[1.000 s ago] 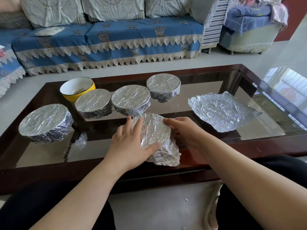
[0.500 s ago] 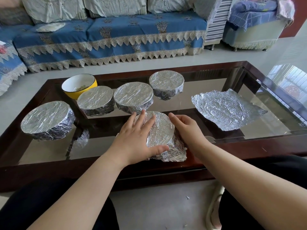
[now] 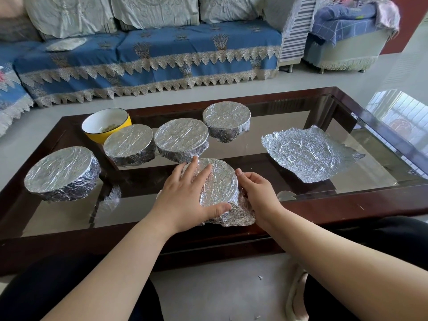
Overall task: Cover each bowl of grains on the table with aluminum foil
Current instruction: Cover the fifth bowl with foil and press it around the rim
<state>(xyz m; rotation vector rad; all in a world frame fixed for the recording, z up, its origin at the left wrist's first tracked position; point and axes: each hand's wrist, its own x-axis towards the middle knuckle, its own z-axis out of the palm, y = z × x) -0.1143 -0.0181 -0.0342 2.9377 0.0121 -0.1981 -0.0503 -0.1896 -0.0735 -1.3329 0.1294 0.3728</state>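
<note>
here: foil-wrapped bowl, near table edge.
my left hand lies flat-fingered on top; right hand curls against its side.

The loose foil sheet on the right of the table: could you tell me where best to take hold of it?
Pinch the loose foil sheet at its near-right corner, which juts out, probably coming from the right hand side; it lies flat on the glass table, clear of the bowls.
</note>
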